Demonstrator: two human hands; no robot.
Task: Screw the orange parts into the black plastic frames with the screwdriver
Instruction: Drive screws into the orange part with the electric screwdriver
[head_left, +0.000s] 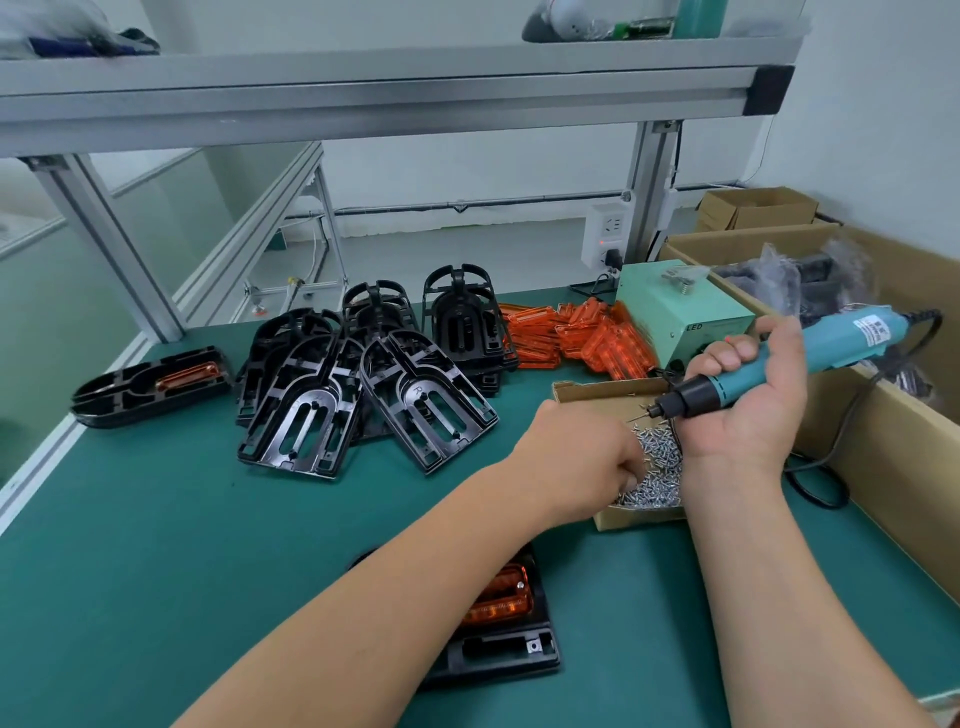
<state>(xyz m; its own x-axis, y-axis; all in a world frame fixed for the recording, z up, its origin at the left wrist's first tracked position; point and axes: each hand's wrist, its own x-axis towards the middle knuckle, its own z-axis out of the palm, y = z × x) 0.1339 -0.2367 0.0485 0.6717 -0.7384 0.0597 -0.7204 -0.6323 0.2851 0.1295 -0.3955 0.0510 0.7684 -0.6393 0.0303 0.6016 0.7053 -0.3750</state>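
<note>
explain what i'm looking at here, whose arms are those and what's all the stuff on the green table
There is no machine here. A person is working with bare hands, and the single picture comes from a camera worn on their head, looking down at the bench. The right hand grips a blue electric screwdriver, its tip pointing left. The left hand reaches into a small cardboard box of screws; whether it has pinched one is hidden. On the green table lie a pile of black frames and, to their right, a heap of orange parts. One fitted frame, with an orange part in it, sits far left. A second fitted frame lies under the left forearm.
</note>
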